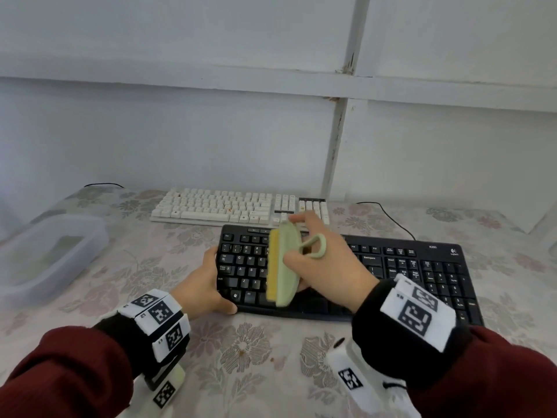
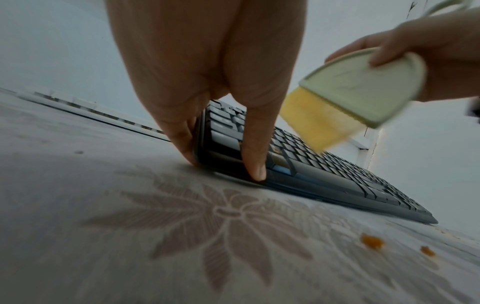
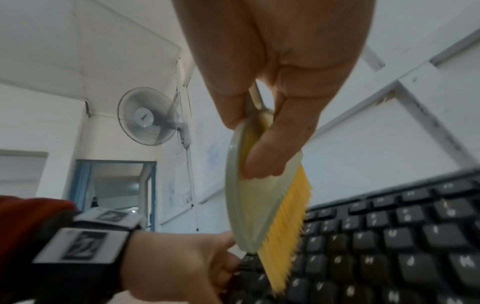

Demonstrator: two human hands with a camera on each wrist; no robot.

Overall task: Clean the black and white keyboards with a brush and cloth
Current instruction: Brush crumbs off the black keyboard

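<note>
Black keyboard [image 1: 391,276] lies flat on the flowered tablecloth [image 1: 241,351], long side toward the person. All places below are relative to it.

Left hand [image 1: 205,282] grips its left end: thumb laid along the front edge near the corner, other fingers curled round the end w/ tips down by the cloth. Left wrist view shows this close up, fingers [image 2: 254,156] touching the front rim.

Right hand [image 1: 328,263] is above the left half of the keys, pinching a brush [image 1: 283,267] by its pale green body, thumb on one flat side, fingers on the other. Brush has yellow bristles [image 3: 288,222] pointing down-left toward the letter keys; it's motion-blurred. Can't tell for sure if the bristle tips touch the keys, though in the right wrist view they look to be at or just above key level. A green loop [image 1: 319,245] at the back of the brush sticks up by the knuckles.

White keyboard [image 1: 238,206] sits just behind, against the wall side, shifted left, close but not touching as far as I can see. Its cable [image 1: 104,184] trails off left; another cable [image 1: 388,215] curves away behind the right half.

Clear plastic tub [image 1: 51,254] is well off to the left. A few orange crumbs [image 2: 371,241] lie on the cloth in front. Wall fan [image 3: 149,116] hangs high up on the left side of the room.
</note>
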